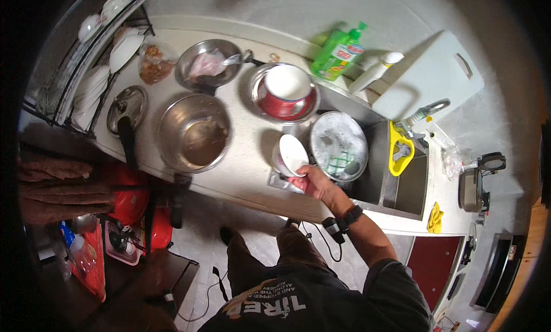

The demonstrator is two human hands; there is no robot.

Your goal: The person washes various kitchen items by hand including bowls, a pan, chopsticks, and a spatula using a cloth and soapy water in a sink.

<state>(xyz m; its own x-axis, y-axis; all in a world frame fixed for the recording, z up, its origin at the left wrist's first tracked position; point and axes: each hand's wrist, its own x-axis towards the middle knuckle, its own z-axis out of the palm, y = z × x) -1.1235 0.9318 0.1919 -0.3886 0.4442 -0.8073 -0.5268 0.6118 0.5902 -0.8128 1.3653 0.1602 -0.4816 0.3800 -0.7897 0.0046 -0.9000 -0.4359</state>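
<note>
A small white bowl (294,154) is tilted in my right hand (313,182), its rim pinched by the fingers above the counter, just left of the sink. My left hand is out of view. Beside the held bowl, a metal basin of soapy water (338,134) with a green-checked cloth (342,163) stands in the sink. Behind, a larger white bowl (287,83) rests on a red bowl (282,109) in a metal basin. A deep steel pot (193,134) with a little liquid stands further left on the counter.
A steel pan (208,65) holding a plastic bag, a glass lid (128,106) and a dish rack (92,69) are at the left. A green dish soap bottle (338,54), a white bottle (376,72), a faucet (419,117) and a yellow sink strainer (399,151) are around the sink.
</note>
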